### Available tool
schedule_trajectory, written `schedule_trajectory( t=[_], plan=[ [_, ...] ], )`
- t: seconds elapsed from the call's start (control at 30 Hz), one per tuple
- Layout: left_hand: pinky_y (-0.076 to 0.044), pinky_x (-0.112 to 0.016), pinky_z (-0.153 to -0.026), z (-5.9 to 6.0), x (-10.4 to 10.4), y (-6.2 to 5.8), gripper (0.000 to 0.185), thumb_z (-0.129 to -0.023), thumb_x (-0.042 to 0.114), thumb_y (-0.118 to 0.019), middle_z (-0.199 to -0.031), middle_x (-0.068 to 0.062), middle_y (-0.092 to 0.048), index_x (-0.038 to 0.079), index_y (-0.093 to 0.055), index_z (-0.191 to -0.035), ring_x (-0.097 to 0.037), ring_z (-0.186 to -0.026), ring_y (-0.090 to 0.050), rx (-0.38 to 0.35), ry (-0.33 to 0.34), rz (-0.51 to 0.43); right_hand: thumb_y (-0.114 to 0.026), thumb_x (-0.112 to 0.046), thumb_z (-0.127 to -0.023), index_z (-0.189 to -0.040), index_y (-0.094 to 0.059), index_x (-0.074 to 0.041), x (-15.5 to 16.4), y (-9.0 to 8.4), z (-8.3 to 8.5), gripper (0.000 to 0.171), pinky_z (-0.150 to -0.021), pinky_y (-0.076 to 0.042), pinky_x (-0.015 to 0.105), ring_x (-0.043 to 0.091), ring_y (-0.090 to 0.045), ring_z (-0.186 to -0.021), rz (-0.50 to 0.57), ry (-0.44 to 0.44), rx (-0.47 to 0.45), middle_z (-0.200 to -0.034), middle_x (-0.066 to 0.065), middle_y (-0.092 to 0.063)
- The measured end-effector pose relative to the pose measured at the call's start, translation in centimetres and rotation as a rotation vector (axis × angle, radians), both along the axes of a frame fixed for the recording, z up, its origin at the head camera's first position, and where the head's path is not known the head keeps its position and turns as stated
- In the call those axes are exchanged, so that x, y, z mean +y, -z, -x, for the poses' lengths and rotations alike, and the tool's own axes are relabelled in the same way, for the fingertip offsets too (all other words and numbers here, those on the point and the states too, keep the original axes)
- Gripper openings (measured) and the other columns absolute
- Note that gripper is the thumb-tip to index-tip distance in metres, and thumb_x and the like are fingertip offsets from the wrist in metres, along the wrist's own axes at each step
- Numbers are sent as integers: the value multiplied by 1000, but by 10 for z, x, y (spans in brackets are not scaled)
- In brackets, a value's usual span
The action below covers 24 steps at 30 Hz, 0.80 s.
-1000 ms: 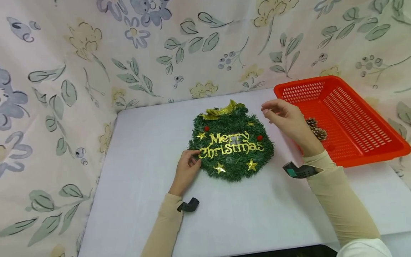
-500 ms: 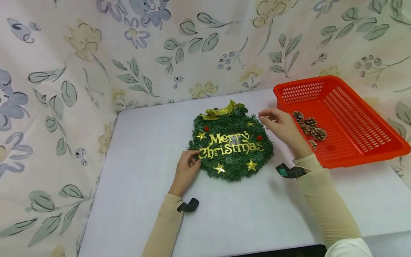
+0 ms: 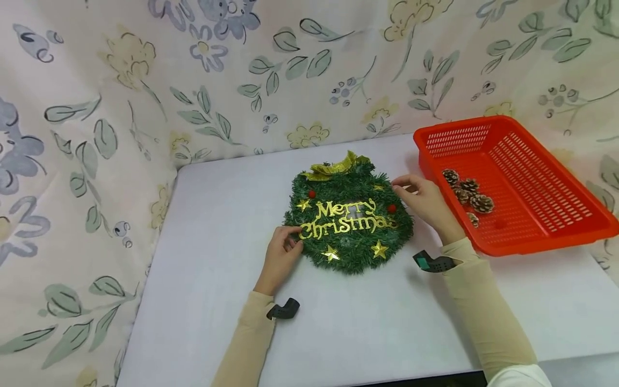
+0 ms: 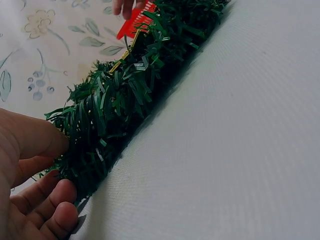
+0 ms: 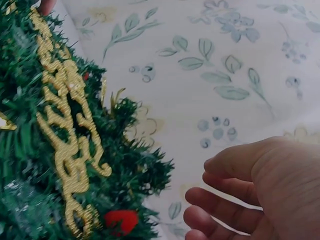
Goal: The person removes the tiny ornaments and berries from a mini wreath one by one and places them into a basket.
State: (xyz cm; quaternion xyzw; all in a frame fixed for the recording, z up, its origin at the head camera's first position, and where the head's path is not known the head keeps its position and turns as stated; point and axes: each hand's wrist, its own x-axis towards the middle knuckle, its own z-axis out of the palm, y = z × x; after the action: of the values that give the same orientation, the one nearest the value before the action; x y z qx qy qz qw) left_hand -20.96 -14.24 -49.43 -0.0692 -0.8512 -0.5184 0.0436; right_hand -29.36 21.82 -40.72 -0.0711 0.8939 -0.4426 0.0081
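A green wreath point(image 3: 349, 217) with gold lettering lies flat at the middle of the white table point(image 3: 217, 301). The left hand point(image 3: 282, 252) pinches its edge at about eight o'clock, thumb and curled fingers closed on the needles. The right hand point(image 3: 425, 204) sits at the wreath's three o'clock edge, fingers loosely bent and holding nothing that shows; whether they touch the needles I cannot tell. Beyond it, also at three o'clock, an orange basket point(image 3: 546, 215) holds several pine cones point(image 3: 471, 199). This looks like the decorating step, one hand steadying the wreath. The next move probably calls for a firm hold on the left and a careful fingertip grip on the right.
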Motion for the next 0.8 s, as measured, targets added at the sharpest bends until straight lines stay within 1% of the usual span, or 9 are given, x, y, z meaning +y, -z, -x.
schedule_trajectory(
  t=[0.2,0.23,0.37,0.43,0.47,0.5,0.63,0.7,0.8],
  plan=[
    [-38,-22,-66,0,-1,1,32,-98,8,-64,-120,-10,-56,14,-65,-130,-15,-79,-48,5,-5,-9,-57,-34,-104,-128,-65,-7,2,17,0,38,-69,-49,24,24,-57,-97,5,25,-21,-122,15,-67],
    [-38,-22,-66,-2,1,-3,32,-98,7,-64,-121,-12,-56,11,-64,-131,-17,-79,-48,-2,-5,-15,-57,-34,-104,-128,-65,-7,3,19,-1,38,-69,-49,23,24,-57,-96,13,27,-27,-123,15,-67],
    [-37,-22,-66,-2,1,-3,32,-98,7,-64,-122,-12,-56,11,-65,-130,-17,-78,-47,-7,-3,-30,-57,-30,-104,-128,-65,-3,5,31,-2,37,-72,-47,20,20,-57,-94,38,6,-24,-124,18,-67],
    [-37,-23,-65,-2,1,-3,32,-98,6,-65,-122,-12,-56,10,-65,-130,-18,-78,-47,-17,-10,-28,-58,-28,-104,-127,-65,-1,5,36,-2,36,-71,-46,21,20,-56,-92,43,-8,-20,-121,19,-68],
    [-37,-23,-65,-1,0,1,32,-98,7,-66,-122,-10,-56,12,-65,-129,-16,-77,-46,-11,-12,-29,-58,-27,-104,-126,-65,-1,5,38,-2,35,-71,-46,21,18,-56,-90,47,-12,-19,-118,19,-68],
    [-37,-22,-65,-1,1,1,32,-98,7,-66,-122,-10,-56,12,-65,-130,-17,-77,-46,-16,-16,-27,-58,-26,-103,-126,-65,0,5,39,-3,35,-71,-46,22,18,-56,-89,51,-15,-22,-116,20,-69],
    [-35,-21,-66,0,4,-1,33,-97,3,-64,-122,-18,-55,4,-64,-131,-20,-78,-46,-37,-35,-20,-59,-24,-103,-125,-64,2,4,42,-5,34,-72,-47,20,15,-59,-87,89,-30,-34,-109,24,-71],
    [-35,-21,-66,2,6,-2,34,-97,0,-63,-122,-21,-55,1,-63,-131,-22,-77,-46,-45,-36,-20,-60,-23,-103,-125,-64,3,5,44,-6,34,-73,-48,19,13,-61,-87,101,-39,-32,-109,26,-71],
    [-35,-20,-66,2,6,-3,34,-97,-2,-62,-123,-24,-54,-2,-62,-131,-23,-78,-46,-49,-29,-24,-62,-23,-102,-124,-66,0,5,47,-7,33,-74,-48,18,10,-61,-90,73,-40,-32,-113,22,-71]
  ],
)
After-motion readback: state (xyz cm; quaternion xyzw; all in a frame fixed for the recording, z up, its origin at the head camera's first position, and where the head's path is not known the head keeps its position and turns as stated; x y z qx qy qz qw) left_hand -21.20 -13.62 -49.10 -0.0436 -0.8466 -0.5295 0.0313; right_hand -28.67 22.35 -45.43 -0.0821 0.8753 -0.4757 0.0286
